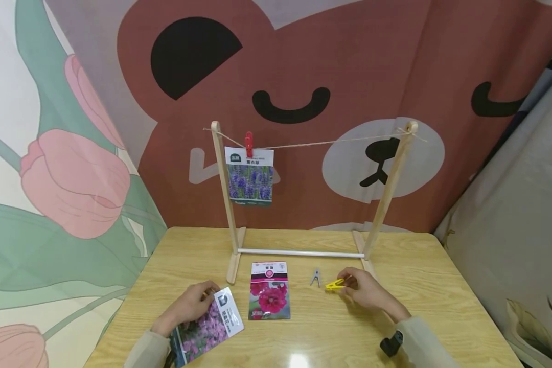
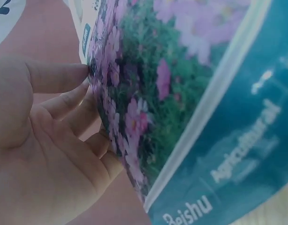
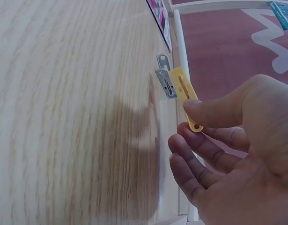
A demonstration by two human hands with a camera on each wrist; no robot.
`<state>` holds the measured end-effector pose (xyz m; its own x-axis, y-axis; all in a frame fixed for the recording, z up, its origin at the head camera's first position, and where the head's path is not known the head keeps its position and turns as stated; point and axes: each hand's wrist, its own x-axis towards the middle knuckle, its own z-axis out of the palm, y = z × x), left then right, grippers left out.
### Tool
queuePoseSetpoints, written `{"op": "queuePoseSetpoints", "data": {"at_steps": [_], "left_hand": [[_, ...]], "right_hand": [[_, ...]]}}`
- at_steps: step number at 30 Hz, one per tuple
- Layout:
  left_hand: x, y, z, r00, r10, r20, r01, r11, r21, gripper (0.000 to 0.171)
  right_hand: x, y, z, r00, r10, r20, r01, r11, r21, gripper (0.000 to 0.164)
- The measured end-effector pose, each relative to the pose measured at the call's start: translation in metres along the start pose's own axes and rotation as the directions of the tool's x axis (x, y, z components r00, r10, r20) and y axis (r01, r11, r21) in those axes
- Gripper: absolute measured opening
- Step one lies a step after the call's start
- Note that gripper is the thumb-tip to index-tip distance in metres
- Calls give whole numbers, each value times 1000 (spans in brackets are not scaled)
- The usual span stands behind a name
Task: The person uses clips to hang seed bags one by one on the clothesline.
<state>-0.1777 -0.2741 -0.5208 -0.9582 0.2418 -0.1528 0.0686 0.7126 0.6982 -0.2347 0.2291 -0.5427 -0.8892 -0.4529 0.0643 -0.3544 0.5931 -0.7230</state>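
A bear-print curtain (image 1: 299,56) is hanging behind the wood-grained table (image 1: 349,340). I'm watching the left hand (image 1: 189,305) gripping a purple-flowered packet (image 1: 210,329) by its edge at the table's near left, while the right hand (image 1: 364,289) is pinching a yellow clothespin (image 1: 335,285) by one end, just beside a grey clothespin (image 1: 316,276).

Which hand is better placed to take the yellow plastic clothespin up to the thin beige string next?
The right hand, I'd say: it pinches the clothespin, on the side where the string hangs bare. The left hand holds the glossy rectangular packet with pinkish-purple flowers.
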Motion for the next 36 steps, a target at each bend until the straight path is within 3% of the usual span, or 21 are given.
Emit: {"op": "queuePoseSetpoints", "data": {"at_steps": [5, 10, 19, 27, 36], "left_hand": [[1, -5, -6, 997, 66, 51, -64, 997, -33, 22], [2, -2, -12, 995, 89, 42, -88, 996, -20, 21], [-3, 13, -22, 986, 168, 9, -168, 986, 10, 22], [-3, 24, -31, 972, 236, -22, -236, 972, 8, 19], [-5, 41, -39, 967, 254, -15, -254, 967, -2, 19]], "right_hand": [[3, 4, -1, 999, 25, -30, -25, 1000, 12, 22], [3, 1, -7, 998, 35, -58, -33, 999, 30, 24], [7, -7, -15, 998, -14, -61, 17, 999, 51, 28], [11, -12, -22, 992, -83, -91, 89, 994, 60, 22], [12, -27, -27, 986, -113, -120, 122, 990, 70, 25]]}}
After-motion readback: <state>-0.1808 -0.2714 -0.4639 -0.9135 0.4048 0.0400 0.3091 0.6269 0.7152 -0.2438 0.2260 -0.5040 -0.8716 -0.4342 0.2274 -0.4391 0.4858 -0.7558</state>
